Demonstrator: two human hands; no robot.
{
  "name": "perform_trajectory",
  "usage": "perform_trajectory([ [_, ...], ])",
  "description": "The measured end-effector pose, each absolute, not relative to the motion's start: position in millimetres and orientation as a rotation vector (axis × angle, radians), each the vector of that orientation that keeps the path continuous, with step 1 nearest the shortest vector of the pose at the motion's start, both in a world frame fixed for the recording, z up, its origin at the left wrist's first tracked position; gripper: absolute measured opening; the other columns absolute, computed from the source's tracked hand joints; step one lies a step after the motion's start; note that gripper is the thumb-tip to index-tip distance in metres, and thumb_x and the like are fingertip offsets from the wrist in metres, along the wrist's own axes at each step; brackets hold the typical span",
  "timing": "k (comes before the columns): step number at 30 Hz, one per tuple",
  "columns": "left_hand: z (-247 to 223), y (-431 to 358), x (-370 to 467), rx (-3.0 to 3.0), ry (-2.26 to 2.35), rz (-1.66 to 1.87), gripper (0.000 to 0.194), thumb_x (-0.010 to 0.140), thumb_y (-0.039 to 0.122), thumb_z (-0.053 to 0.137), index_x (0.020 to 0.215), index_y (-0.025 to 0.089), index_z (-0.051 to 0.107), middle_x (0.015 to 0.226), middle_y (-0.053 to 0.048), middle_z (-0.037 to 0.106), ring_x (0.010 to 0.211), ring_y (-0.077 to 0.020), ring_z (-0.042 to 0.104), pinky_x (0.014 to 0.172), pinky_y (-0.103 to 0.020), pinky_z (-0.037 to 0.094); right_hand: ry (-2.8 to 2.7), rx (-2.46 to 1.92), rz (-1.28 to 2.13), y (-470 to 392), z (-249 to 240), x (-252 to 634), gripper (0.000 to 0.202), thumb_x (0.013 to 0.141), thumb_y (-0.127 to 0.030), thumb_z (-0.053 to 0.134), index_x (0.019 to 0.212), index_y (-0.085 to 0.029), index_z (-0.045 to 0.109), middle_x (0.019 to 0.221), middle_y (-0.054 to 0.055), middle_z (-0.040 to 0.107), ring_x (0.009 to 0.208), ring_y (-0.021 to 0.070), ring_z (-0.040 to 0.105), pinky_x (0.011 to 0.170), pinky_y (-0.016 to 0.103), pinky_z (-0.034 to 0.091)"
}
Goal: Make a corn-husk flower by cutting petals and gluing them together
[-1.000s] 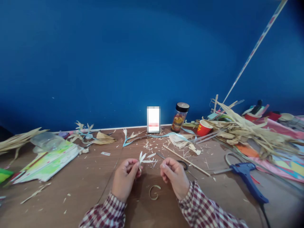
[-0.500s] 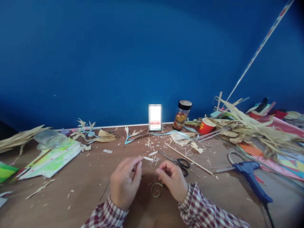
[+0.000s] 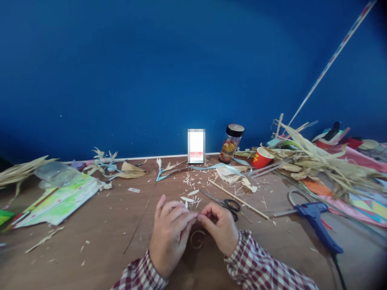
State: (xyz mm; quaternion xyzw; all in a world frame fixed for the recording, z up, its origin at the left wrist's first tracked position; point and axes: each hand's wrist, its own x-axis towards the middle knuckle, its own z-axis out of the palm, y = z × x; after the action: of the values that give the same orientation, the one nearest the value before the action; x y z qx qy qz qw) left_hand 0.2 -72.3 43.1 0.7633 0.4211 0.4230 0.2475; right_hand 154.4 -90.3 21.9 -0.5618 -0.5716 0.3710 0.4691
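Observation:
My left hand (image 3: 171, 231) and my right hand (image 3: 220, 228) meet fingertip to fingertip low in the middle of the view. Thumb and index finger of each are pinched together; whatever lies between them is too small to make out. A thin curled strip (image 3: 198, 240) shows just below the joined fingertips; whether it hangs from them or lies on the table I cannot tell. Black-handled scissors (image 3: 232, 205) lie open-bladed just beyond my right hand. Pale slivers and petal-shaped husk pieces (image 3: 187, 199) are scattered in front of the fingers.
A blue glue gun (image 3: 319, 223) lies at right, below a heap of dry corn husks (image 3: 320, 161). A thin stick (image 3: 240, 200), a red paper cup (image 3: 261, 158) and a dark-lidded jar (image 3: 231, 144) stand or lie farther back. At left is a green-and-white painted sheet (image 3: 60, 201).
My left hand has moved right, and its fingertips now meet those of my right hand. Its outer fingers are more spread. The whole view has shifted slightly.

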Motion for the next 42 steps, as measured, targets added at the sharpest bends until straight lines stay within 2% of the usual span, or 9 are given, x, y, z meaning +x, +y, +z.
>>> perform_trajectory([
  [6, 42.5, -72.2, -0.1, 2.035, 1.168, 1.209, 0.019, 0.068, 0.016, 0.06, 0.074, 0.031, 0.07, 0.073, -0.002, 0.066, 0.087, -0.0216, 0.052, 0.104, -0.042, 0.005, -1.432, -1.404, 0.88, -91.9, 24.8, 152.3, 0.019, 0.074, -0.032, 0.057, 0.064, -0.016, 0.055, 0.052, -0.004, 0.049, 0.049, 0.0089, 0.042, 0.046, 0.02, 0.033],
  [10, 37.7, -67.2, -3.9, 2.165, 1.272, 1.221, 0.015, 0.072, 0.018, 0.055, 0.078, 0.026, 0.066, 0.076, -0.002, 0.065, 0.086, -0.0211, 0.052, 0.101, -0.047, 0.016, -1.438, -1.415, 0.902, -92.0, 26.0, 153.0, 0.02, 0.074, -0.033, 0.057, 0.065, -0.016, 0.055, 0.051, -0.004, 0.048, 0.048, 0.0081, 0.04, 0.046, 0.019, 0.032],
  [14, 32.5, -60.5, -9.9, 2.233, 1.41, 1.277, 0.011, 0.077, 0.019, 0.049, 0.08, 0.021, 0.059, 0.081, -0.003, 0.063, 0.081, -0.0184, 0.054, 0.096, -0.046, 0.027, -1.412, -1.442, 0.93, -90.3, 25.8, 155.5, 0.022, 0.075, -0.035, 0.056, 0.066, -0.016, 0.054, 0.052, -0.004, 0.048, 0.048, 0.008, 0.041, 0.047, 0.019, 0.033],
  [17, 32.6, -60.0, -12.3, 2.236, 1.457, 1.319, 0.015, 0.079, 0.018, 0.047, 0.088, 0.022, 0.058, 0.085, -0.003, 0.062, 0.083, -0.0179, 0.055, 0.096, -0.047, 0.026, -1.398, -1.444, 0.932, -90.2, 25.4, 156.3, 0.022, 0.077, -0.036, 0.054, 0.068, -0.016, 0.054, 0.055, -0.003, 0.051, 0.049, 0.0085, 0.043, 0.048, 0.019, 0.035],
  [21, 37.5, -65.6, -9.9, 2.404, 1.382, 1.306, 0.022, 0.074, 0.018, 0.053, 0.094, 0.024, 0.06, 0.088, -0.003, 0.063, 0.091, -0.02, 0.053, 0.098, -0.05, 0.022, -1.438, -1.424, 0.874, -92.4, 26.7, 155.1, 0.02, 0.077, -0.034, 0.055, 0.067, -0.016, 0.054, 0.054, -0.004, 0.049, 0.049, 0.0081, 0.041, 0.048, 0.019, 0.034],
  [28, 40.3, -70.8, -3.2, 2.58, 1.204, 1.11, 0.021, 0.072, 0.018, 0.056, 0.09, 0.027, 0.063, 0.079, 0.0, 0.065, 0.094, -0.0206, 0.052, 0.099, -0.052, 0.016, -1.492, -1.384, 0.832, -93.3, 27.3, 154.8, 0.018, 0.077, -0.031, 0.054, 0.068, -0.016, 0.054, 0.055, -0.004, 0.049, 0.051, 0.0083, 0.042, 0.049, 0.019, 0.034],
  [42, 38.5, -72.5, 0.6, 2.553, 1.212, 1.23, 0.011, 0.071, 0.013, 0.056, 0.073, 0.022, 0.062, 0.067, 0.0, 0.062, 0.086, -0.0191, 0.054, 0.097, -0.052, 0.024, -1.489, -1.441, 0.817, -92.5, 27.2, 154.2, 0.018, 0.077, -0.03, 0.054, 0.067, -0.016, 0.054, 0.055, -0.003, 0.049, 0.051, 0.0084, 0.043, 0.049, 0.019, 0.034],
])
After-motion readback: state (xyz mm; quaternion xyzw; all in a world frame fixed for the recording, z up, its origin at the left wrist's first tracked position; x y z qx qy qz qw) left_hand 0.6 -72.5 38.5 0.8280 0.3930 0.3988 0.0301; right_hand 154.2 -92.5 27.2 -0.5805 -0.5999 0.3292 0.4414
